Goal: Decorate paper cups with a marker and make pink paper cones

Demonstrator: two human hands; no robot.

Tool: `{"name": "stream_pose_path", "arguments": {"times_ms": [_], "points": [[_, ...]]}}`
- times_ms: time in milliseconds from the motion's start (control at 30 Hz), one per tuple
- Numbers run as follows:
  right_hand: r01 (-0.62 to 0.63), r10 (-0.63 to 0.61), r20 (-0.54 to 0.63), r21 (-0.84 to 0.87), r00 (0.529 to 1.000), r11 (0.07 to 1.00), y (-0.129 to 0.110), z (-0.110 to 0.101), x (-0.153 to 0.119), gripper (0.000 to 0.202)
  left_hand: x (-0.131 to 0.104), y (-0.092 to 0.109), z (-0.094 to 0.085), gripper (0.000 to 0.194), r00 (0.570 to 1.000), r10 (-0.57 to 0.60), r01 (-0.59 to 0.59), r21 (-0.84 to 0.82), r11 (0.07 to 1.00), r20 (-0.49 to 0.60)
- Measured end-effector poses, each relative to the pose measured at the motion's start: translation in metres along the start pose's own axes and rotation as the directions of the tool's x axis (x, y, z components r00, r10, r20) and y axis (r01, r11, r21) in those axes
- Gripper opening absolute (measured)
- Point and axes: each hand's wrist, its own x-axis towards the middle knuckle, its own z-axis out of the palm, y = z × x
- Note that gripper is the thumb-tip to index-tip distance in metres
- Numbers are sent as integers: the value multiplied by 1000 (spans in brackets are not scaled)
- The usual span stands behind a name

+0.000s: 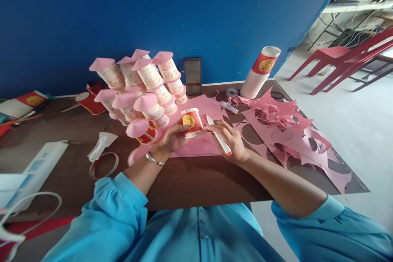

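Note:
My left hand (175, 137) is closed round a red and white paper cup (193, 122) with a gold emblem, held tilted over the table. In my right hand (229, 139) is a white marker pen (219, 136) with an orange tip and end; its tip points up beside the cup's right edge. Whether the tip touches the cup I cannot tell. Left of the cup stand several decorated paper-cup towers (150, 75) with pink cone roofs. One red cup (146, 136) with a pink roof is nearest my left hand. Pink paper (199, 149) lies under both hands.
A tall stack of paper cups (256, 80) leans at the back right, near a tape roll (231, 92) and a glue stick (229, 107). Cut pink scraps (291, 139) cover the right side. A tape ring (104, 166) and white packet (39, 168) lie left. The blue wall (196, 16) rises behind.

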Motion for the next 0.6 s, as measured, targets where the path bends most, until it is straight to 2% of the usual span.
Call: {"name": "stream_pose_path", "arguments": {"times_ms": [167,300,467,600], "points": [[-59,58,38,29,998,998,-3,4,2,35,2,4,-5,47,991,-24,15,-72,997,-133],[-23,21,74,27,997,999,-6,5,2,33,2,2,-5,54,990,-63,47,-123,991,-129],[16,-27,108,99,994,995,-6,5,2,32,0,-5,-7,49,990,-19,15,-32,999,-142],[10,-17,76,88,997,996,-4,6,1,31,-1,-2,-8,46,985,-32,34,7,999,-169]]}}
